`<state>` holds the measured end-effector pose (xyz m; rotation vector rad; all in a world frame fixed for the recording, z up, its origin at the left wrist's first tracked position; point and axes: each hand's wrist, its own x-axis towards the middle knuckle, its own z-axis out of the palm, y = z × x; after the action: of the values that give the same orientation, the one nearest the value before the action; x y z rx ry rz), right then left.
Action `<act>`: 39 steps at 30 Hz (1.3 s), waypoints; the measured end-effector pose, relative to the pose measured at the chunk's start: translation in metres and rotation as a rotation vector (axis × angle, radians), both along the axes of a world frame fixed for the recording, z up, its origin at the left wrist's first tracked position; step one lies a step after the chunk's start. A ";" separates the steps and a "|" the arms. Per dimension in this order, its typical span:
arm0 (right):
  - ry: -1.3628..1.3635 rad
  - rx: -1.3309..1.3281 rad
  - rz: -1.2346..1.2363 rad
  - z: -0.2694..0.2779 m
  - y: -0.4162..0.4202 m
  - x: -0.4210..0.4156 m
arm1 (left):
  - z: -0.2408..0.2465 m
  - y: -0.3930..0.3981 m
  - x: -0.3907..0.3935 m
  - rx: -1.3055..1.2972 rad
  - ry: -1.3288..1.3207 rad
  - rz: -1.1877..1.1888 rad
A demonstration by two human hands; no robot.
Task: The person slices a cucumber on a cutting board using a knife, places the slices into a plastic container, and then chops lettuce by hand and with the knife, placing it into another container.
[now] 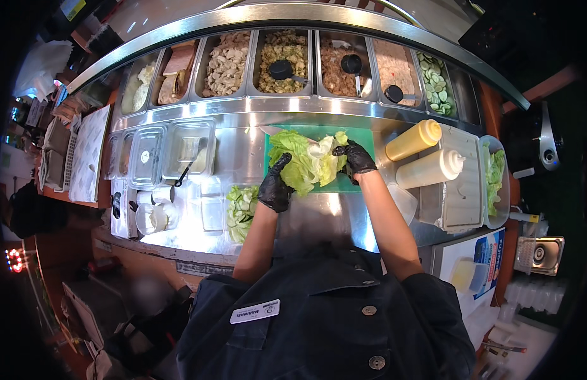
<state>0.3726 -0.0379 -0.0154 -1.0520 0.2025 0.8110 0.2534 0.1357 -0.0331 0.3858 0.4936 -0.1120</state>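
Both my hands wear black gloves and hold a bunch of lettuce leaves (305,161) over a green cutting board (364,137). My left hand (276,187) grips the leaves at their left side, thumb on top. At the right end, my right hand (357,159) pinches the paler part of the leaves. A knife blade (270,129) shows at the board's upper left, partly hidden by the lettuce. Just left of my left forearm, a clear container holds more cut lettuce (241,213).
Steel food pans (227,66) with fillings and black scoops line the counter's back. Yellow (413,140) and white (428,168) squeeze bottles lie tilted against a lidded bin (452,190) on the right. Clear plastic containers (189,147) stand left. Another tub of lettuce (495,180) is far right.
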 end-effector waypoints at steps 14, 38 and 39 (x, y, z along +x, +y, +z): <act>-0.663 -1.107 0.367 -0.005 0.042 -0.020 | 0.012 -0.011 0.029 0.579 0.125 0.011; -1.401 -1.569 0.647 -0.027 0.023 -0.032 | -0.028 0.047 0.041 1.340 0.109 0.008; -1.380 -1.566 0.692 -0.028 0.022 -0.028 | -0.024 0.051 0.041 1.461 0.110 -0.028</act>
<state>0.3441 -0.0157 -0.0430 -3.0107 -0.9255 0.1836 0.2946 0.1870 -0.0568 1.8205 0.6162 0.2334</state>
